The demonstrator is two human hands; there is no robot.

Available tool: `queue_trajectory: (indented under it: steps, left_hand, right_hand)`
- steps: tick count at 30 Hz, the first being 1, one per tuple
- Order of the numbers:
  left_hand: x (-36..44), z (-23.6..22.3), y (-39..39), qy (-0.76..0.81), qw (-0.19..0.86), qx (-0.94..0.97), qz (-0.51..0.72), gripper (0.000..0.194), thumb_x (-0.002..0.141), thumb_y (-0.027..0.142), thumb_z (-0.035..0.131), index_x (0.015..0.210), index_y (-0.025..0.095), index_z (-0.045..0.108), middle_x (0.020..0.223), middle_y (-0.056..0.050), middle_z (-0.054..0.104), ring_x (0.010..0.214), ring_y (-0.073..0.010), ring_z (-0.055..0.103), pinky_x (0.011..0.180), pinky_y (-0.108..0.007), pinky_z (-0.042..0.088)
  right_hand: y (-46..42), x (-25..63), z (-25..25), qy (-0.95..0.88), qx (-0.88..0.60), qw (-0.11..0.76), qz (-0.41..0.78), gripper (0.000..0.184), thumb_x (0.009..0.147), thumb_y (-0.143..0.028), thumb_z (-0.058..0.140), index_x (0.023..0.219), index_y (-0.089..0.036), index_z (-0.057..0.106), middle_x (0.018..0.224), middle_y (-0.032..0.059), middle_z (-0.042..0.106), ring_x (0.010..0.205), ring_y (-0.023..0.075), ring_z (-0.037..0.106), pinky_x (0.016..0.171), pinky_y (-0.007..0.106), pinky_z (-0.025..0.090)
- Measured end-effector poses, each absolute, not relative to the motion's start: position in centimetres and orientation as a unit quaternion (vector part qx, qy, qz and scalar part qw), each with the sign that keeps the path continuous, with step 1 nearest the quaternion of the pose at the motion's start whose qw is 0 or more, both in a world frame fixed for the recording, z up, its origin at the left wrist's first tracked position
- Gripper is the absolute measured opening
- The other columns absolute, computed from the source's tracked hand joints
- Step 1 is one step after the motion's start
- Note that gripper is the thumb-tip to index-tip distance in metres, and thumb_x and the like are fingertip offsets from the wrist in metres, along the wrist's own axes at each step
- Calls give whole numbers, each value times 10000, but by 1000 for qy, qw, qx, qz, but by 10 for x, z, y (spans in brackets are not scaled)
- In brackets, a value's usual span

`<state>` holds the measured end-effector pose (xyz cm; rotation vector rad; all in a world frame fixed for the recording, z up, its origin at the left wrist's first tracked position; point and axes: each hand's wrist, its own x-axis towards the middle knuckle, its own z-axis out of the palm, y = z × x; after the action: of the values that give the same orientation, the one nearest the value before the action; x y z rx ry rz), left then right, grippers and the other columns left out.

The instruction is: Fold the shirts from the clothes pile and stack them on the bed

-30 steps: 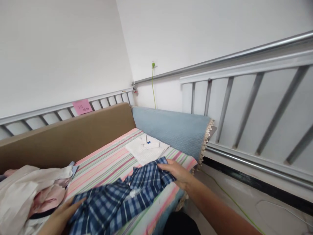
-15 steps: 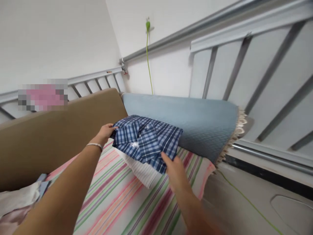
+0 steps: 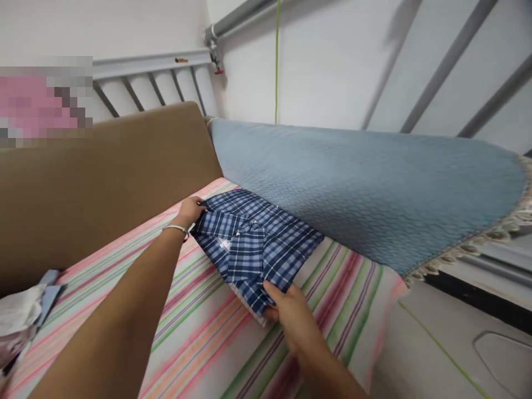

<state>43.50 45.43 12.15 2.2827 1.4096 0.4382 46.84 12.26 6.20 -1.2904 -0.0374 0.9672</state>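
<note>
A folded blue plaid shirt (image 3: 286, 235) lies on the striped sheet (image 3: 195, 332), collar side toward me. My left hand (image 3: 192, 210) pinches its left edge near the shoulder. At the near right corner, my right hand (image 3: 286, 305) grips the fabric, thumb on top and fingers underneath. Under the shirt's near edge peeks a strip of white cloth (image 3: 245, 299), mostly hidden. The shirt's far edge rests close to the blue quilted cover (image 3: 332, 177).
A brown backrest (image 3: 124, 183) stands along the left. Crumpled clothes (image 3: 25, 310) lie at the lower left. Radiators (image 3: 145, 83) and a pipe (image 3: 245, 16) run along the walls. A green cord (image 3: 276, 66) hangs behind the blue cover, which has a lace fringe (image 3: 461, 255).
The plaid shirt has come down onto the sheet and lies flatter. The white cloth beneath it is now mostly covered. My view has tilted down and moved closer.
</note>
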Motion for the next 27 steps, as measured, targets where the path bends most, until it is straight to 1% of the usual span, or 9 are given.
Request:
queue_trajectory:
  steps: [3,8,10,13,17,19,21,24,27]
  left_hand:
    - [431,110,452,514,175,828,142,286,664,162,645,945,128,683,873,-90,714,794,-186,631,708,-253,466]
    - [426,95,447,515,141,836,130,315,694,193,625,1003,148,664,988,-106,702,915,-206,627,799,-261,465]
    - [427,101,440,524,119,832,136,369,711,209,605,1070,123,630,1035,-151,679,972,-255,613,840,-330,466]
    - [434,117,412,513,57,835,189,491,805,292,495,1263,116,476,1259,-203,546,1184,-323,481,964,-478,388]
    - [452,124,345,293,-33,932,212,516,879,457,345,1347,241,383,1456,-89,367,1361,-300,248,1085,-549,230]
    - [464,113,315,206,-30,967,146,558,862,557,301,1368,325,338,1498,-31,299,1391,-325,161,1076,-626,181]
    - [476,94,296,183,-3,981,65,604,833,629,260,1379,372,301,1515,-9,257,1392,-356,136,1044,-686,174]
    - [492,67,288,205,7,979,2,639,822,651,226,1386,359,297,1527,-16,220,1390,-367,135,1043,-695,162]
    - [497,59,290,226,-5,974,-5,636,827,645,219,1391,360,282,1537,-8,181,1398,-349,117,1062,-678,141]
  right_hand:
    - [126,468,46,-38,-606,658,445,445,646,-354,662,1040,-150,633,1010,115,693,847,252,666,587,318,546]
    - [128,474,36,-74,-625,638,444,397,671,-343,636,1028,-169,645,1001,103,695,872,252,663,615,329,552]
    - [129,474,35,-69,-637,622,451,395,671,-338,633,1028,-169,643,999,108,694,857,253,665,585,320,550]
    - [131,472,36,-63,-636,617,459,391,680,-326,616,1033,-160,624,1015,115,686,834,251,667,551,315,547]
    - [130,470,38,-63,-606,641,468,425,698,-326,596,1088,-157,581,1041,116,672,807,239,668,535,314,549]
    - [128,470,41,-63,-593,643,481,442,699,-326,600,1111,-169,564,1049,106,669,796,227,670,542,308,550]
    - [126,472,44,-79,-597,630,491,428,713,-325,592,1114,-180,556,1031,91,672,761,207,673,547,297,544]
    - [121,481,51,-127,-656,554,497,337,758,-352,554,1041,-171,577,930,81,688,656,179,666,514,268,509]
    - [111,492,59,-195,-729,456,472,297,810,-421,496,874,-159,619,776,75,689,579,157,645,496,231,462]
